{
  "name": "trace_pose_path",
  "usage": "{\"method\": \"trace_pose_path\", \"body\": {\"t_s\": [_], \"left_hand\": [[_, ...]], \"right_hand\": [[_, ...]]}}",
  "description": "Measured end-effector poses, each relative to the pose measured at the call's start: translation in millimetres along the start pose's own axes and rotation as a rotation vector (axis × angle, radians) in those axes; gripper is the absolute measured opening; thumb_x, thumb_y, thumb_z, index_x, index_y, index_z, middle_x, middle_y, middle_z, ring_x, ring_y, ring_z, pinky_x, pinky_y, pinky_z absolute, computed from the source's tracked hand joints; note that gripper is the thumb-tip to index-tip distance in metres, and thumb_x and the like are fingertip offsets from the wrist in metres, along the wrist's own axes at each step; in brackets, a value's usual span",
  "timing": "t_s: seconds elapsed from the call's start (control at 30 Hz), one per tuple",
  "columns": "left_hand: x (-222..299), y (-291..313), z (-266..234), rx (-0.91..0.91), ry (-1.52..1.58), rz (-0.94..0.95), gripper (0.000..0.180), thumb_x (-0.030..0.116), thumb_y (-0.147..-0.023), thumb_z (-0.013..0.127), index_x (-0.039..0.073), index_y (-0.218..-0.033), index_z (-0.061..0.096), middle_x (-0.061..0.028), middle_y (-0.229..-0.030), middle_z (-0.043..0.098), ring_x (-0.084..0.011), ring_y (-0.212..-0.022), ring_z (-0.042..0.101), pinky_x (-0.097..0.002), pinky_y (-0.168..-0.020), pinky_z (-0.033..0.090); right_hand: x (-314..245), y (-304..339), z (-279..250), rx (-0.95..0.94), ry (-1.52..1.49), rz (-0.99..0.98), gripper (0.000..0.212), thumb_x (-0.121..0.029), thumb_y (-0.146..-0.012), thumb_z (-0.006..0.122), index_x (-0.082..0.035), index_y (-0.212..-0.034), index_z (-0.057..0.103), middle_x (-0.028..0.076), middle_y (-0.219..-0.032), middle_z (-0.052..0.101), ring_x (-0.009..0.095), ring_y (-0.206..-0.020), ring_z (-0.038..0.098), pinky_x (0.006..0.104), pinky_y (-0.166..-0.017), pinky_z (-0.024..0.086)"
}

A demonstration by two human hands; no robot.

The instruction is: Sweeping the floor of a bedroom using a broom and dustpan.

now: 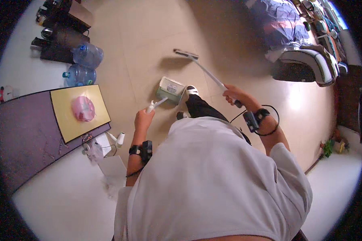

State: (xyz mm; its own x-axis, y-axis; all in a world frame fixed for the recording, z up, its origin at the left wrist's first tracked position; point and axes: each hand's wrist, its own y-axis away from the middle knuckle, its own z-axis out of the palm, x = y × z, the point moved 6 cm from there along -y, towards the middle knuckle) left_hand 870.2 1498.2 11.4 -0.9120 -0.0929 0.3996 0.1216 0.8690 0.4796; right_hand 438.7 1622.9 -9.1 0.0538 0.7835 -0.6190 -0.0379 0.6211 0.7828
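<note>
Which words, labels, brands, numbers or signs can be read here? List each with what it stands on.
None can be read.
Dustpan: its grey patch is too small and blurred to read.
Blue bottle, lower of two: its green mark is too small to read.

Dustpan point(171, 91): off-white above, translucent green below. Broom point(209, 73): whitish stick, dark grip. Shirt point(217, 180) plain light grey; trousers point(203, 107) black. Floor point(136, 44) beige. Water jugs point(88, 55) see-through blue. Board point(63, 101) yellow, black-edged; round bundle point(83, 109) pink; long panel point(24, 124) greyish purple. Draped cloth point(283, 16) mostly blue, one reddish band
</note>
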Motion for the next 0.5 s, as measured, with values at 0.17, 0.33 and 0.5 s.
{"method": "trace_pose_path", "body": {"t_s": [0.17,0.33,0.5], "left_hand": [[0,0,-9,-0.069,-0.054,0.006,0.039,0.041,-0.077,0.062,0.006,-0.093,0.070,-0.0187,-0.079,0.067,-0.0363,-0.077,0.066,-0.0447,-0.069,0.050],[-8,-4,-4,-0.037,-0.029,0.050,0.041,0.042,-0.077,0.062,0.006,-0.094,0.070,-0.0192,-0.081,0.068,-0.0367,-0.080,0.066,-0.0452,-0.070,0.051],[-22,-12,7,-0.034,-0.021,0.062,0.043,0.043,-0.077,0.063,0.007,-0.100,0.070,-0.0206,-0.088,0.068,-0.0371,-0.084,0.066,-0.0449,-0.074,0.051]], "right_hand": [[37,4,36,0.006,-0.038,-0.023,0.019,-0.023,-0.088,0.057,-0.005,-0.092,0.055,0.004,-0.066,0.055,0.016,-0.052,0.055,0.0284,-0.042,0.044],[62,34,77,-0.036,0.137,0.136,0.021,-0.025,-0.090,0.055,-0.004,-0.096,0.057,0.005,-0.069,0.060,0.016,-0.055,0.058,0.0290,-0.047,0.047],[122,23,77,-0.207,-0.175,0.193,0.026,-0.014,-0.089,0.055,-0.007,-0.114,0.056,0.001,-0.063,0.053,0.010,-0.048,0.050,0.0252,-0.040,0.040]]}}
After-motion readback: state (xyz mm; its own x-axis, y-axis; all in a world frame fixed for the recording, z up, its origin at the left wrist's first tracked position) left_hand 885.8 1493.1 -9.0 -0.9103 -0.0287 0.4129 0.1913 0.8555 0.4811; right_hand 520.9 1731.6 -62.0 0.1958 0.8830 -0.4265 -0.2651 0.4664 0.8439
